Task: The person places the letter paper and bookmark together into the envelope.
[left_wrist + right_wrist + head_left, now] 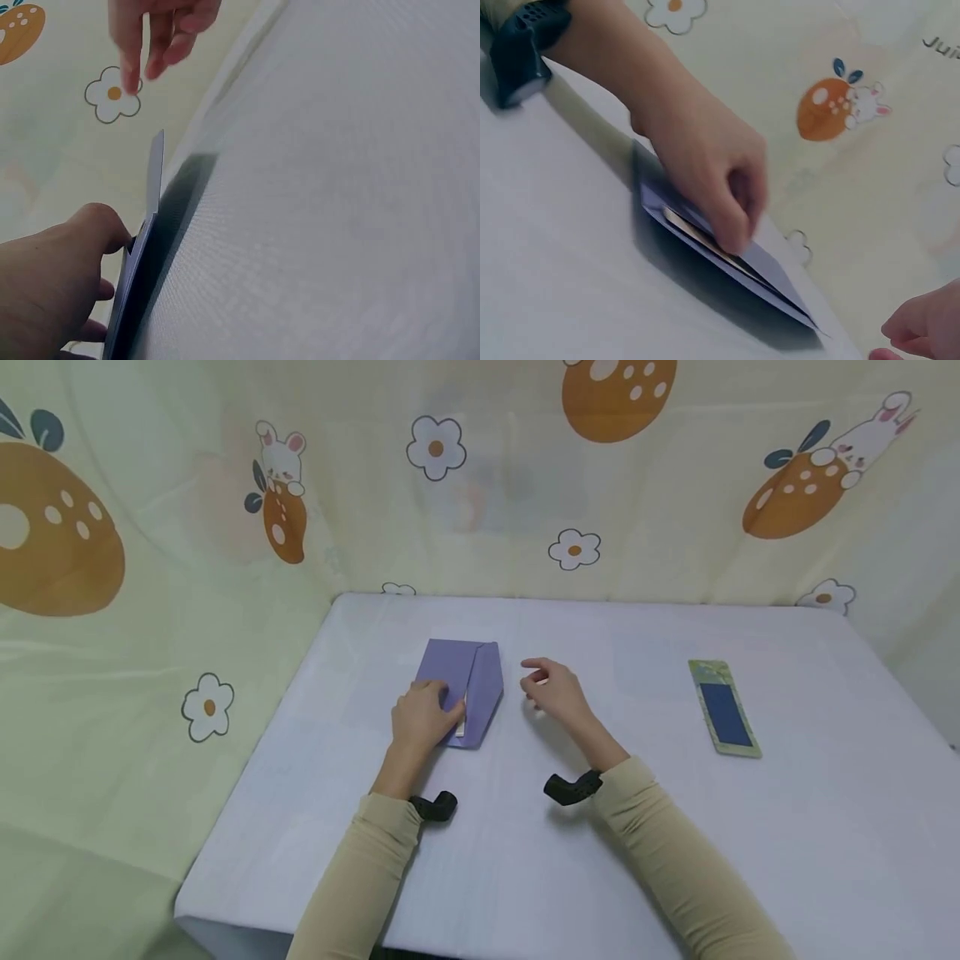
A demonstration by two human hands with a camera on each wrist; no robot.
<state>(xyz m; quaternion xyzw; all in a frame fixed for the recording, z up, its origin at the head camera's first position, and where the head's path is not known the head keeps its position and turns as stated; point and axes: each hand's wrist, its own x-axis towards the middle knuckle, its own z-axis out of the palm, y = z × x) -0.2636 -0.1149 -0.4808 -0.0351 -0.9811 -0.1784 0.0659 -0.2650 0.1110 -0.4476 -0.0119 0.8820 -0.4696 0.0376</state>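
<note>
A purple envelope (450, 660) lies on the table's left half, its pointed flap (487, 685) folded out to the right. Along its mouth shows the edge of a pale card or paper (461, 727), mostly hidden inside. My left hand (425, 714) grips the envelope, with the thumb at the mouth beside the pale edge and bent fingers on the body. In the right wrist view the left hand (712, 165) comes down on the envelope (656, 196) from above. To the right of the flap, my right hand (555, 693) hovers with loosely bent fingers and holds nothing.
A green-edged flat pack with a dark blue panel (725, 714) lies on the right side of the white-covered table (510, 868). A cream curtain printed with flowers and rabbits (495, 502) hangs behind the table and along its left side.
</note>
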